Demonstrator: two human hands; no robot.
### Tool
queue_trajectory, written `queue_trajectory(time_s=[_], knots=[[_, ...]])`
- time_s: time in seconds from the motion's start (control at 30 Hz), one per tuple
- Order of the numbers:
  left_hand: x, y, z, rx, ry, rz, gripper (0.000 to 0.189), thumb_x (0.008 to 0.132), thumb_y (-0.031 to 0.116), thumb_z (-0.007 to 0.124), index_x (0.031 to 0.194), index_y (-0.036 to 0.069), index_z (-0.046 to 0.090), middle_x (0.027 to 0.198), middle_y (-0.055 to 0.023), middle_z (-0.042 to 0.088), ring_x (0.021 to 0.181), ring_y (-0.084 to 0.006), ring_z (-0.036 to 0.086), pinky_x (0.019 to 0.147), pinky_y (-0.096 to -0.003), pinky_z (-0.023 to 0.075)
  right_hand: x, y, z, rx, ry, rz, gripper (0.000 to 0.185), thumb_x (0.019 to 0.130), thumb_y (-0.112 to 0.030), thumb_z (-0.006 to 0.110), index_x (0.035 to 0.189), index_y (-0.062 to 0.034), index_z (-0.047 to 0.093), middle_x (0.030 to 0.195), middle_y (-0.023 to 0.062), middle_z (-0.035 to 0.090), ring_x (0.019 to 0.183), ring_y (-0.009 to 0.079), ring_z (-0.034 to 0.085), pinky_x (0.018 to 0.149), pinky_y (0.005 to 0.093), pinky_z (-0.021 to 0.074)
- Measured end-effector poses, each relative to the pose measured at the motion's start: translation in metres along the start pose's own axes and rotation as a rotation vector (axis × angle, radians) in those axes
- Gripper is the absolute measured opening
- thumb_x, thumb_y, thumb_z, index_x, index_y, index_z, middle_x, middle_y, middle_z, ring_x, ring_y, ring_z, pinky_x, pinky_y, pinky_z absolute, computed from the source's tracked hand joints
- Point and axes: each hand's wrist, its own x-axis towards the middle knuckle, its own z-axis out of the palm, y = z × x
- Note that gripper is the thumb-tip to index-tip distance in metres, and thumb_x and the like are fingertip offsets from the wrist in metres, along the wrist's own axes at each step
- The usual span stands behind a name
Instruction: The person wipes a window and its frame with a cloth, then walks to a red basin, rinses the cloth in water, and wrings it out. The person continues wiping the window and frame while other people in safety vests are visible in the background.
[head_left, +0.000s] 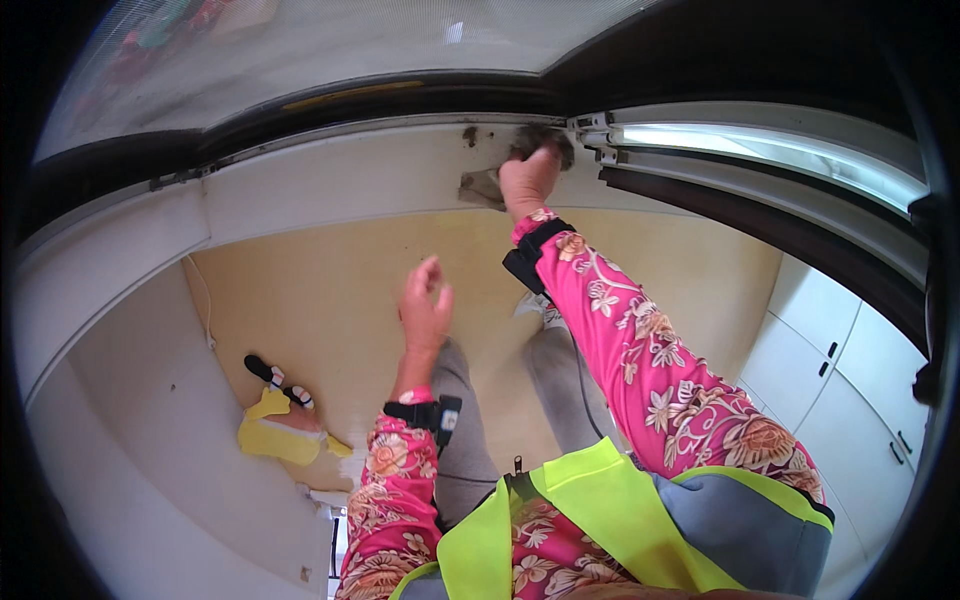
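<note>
My right hand (532, 176) reaches up to the white window sill (360, 171), beside the end of the sliding window frame. Its fingers are closed on a dark, blurred scrubbing pad (561, 147), pressed to the sill. Just left of that hand, a grey-brown patch (481, 189) marks the sill's edge, with small dark spots of dirt above it. My left hand (426, 304) hangs in front of the sill, over the floor, with its fingers partly curled and nothing seen in it; it is slightly blurred. Both wrists carry black straps with small devices.
Window frame rails (765, 161) run along the upper right, with a mesh screen (360, 37) at the upper left. White cabinets (840, 375) with black handles stand at the right. A yellow cloth-like item (279, 439) and dark-and-white items lie on the floor at the lower left, near a cable.
</note>
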Motion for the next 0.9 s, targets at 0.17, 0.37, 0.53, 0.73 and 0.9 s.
queue_trajectory(time_s=[0.17, 0.37, 0.53, 0.73, 0.9], knots=[[-0.117, -0.037, -0.006, 0.04, -0.19, -0.077, 0.041, 0.076, 0.001, 0.062, 0.117, 0.003, 0.057, 0.099, -0.015, 0.061, 0.091, -0.0296, 0.061, 0.081, -0.0364, 0.0498, -0.033, -0.008, -0.043, 0.044, -0.585, -0.442, 0.035, 0.071, -0.001, 0.056, 0.104, -0.0084, 0.063, 0.103, 0.019, 0.057, 0.099, 0.039, 0.056, 0.084, 0.0432, 0.0482], [-0.254, -0.058, -0.016, 0.144, -0.469, -0.125, 0.037, 0.075, 0.006, 0.058, 0.112, 0.005, 0.059, 0.103, -0.0149, 0.061, 0.099, -0.0336, 0.058, 0.086, -0.0421, 0.0466, -0.007, -0.028, -0.034, 0.128, -0.205, -0.542, 0.052, 0.071, 0.0, 0.059, 0.121, -0.016, 0.054, 0.109, 0.0169, 0.053, 0.096, 0.0378, 0.056, 0.081, 0.0437, 0.0483], [-0.279, -0.057, -0.012, 0.347, -0.556, -0.068, 0.031, 0.073, 0.008, 0.057, 0.104, 0.007, 0.061, 0.097, -0.0108, 0.061, 0.094, -0.0292, 0.059, 0.08, -0.0412, 0.0448, -0.034, -0.04, -0.012, 0.131, -0.576, -0.625, 0.046, 0.072, -0.003, 0.06, 0.117, -0.014, 0.056, 0.105, 0.0179, 0.054, 0.096, 0.0398, 0.056, 0.08, 0.0444, 0.0489], [-0.271, -0.052, -0.01, 0.285, -0.412, -0.012, 0.028, 0.071, 0.009, 0.058, 0.099, 0.009, 0.062, 0.093, -0.0086, 0.061, 0.09, -0.0282, 0.059, 0.076, -0.0411, 0.0442, -0.024, -0.024, -0.069, 0.261, -0.131, -0.451, 0.039, 0.077, -0.004, 0.058, 0.116, -0.0062, 0.056, 0.109, 0.0196, 0.056, 0.098, 0.0399, 0.057, 0.086, 0.045, 0.0477], [-0.272, -0.054, -0.012, 0.288, -0.38, -0.035, 0.026, 0.071, 0.009, 0.059, 0.097, 0.009, 0.062, 0.092, -0.0087, 0.061, 0.088, -0.0285, 0.059, 0.075, -0.0412, 0.0447, 0.027, -0.017, -0.034, -0.057, -0.002, -0.068, 0.037, 0.077, -0.016, 0.055, 0.108, 0.0046, 0.052, 0.099, 0.033, 0.061, 0.096, 0.0482, 0.059, 0.084, 0.0523, 0.0469]])
